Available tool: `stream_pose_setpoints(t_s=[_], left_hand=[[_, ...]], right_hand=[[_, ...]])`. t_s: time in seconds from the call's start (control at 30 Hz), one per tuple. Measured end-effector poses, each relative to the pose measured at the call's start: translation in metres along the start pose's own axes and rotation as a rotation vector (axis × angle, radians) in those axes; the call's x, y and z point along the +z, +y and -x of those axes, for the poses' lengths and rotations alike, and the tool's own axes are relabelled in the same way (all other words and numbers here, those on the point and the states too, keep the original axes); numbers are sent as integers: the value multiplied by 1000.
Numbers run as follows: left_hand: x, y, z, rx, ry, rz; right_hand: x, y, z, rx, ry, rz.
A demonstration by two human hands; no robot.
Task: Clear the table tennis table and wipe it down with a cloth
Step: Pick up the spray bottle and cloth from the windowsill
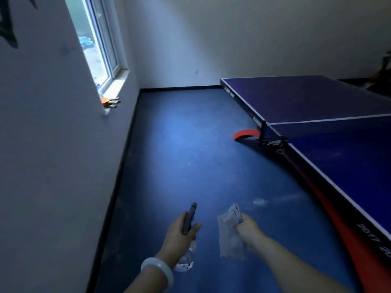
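Observation:
A blue table tennis table (317, 98) stands to my right, its net (330, 125) stretched across the middle. My left hand (179, 235) grips a clear spray bottle (187, 256) with a dark trigger head, held low over the floor. My right hand (248, 227) holds a crumpled grey cloth (230, 235) that hangs down from the fingers. Both hands are out in front of me, left of the table and apart from it. The visible table top is bare.
A white wall with a window (99, 43) runs along my left. Paddles (111, 102) lie on the window sill. Blue floor (179, 155) stretches ahead between wall and table. Red table legs (245, 134) curve down under the net post.

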State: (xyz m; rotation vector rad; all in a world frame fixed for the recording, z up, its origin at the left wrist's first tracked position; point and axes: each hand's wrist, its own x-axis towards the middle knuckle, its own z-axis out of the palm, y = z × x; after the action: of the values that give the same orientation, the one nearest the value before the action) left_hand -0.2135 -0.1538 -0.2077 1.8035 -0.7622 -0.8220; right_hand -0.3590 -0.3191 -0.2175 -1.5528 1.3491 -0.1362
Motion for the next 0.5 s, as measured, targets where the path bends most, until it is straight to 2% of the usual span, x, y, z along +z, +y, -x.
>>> stream_pose_setpoints(t_s=[0.33, 0.5], left_hand=[[87, 58, -152, 111, -309, -218], [145, 92, -217, 167, -345, -259]], right_hand=[[-106, -3, -70, 94, 122, -306], [-166, -2, -126, 68, 22, -357]])
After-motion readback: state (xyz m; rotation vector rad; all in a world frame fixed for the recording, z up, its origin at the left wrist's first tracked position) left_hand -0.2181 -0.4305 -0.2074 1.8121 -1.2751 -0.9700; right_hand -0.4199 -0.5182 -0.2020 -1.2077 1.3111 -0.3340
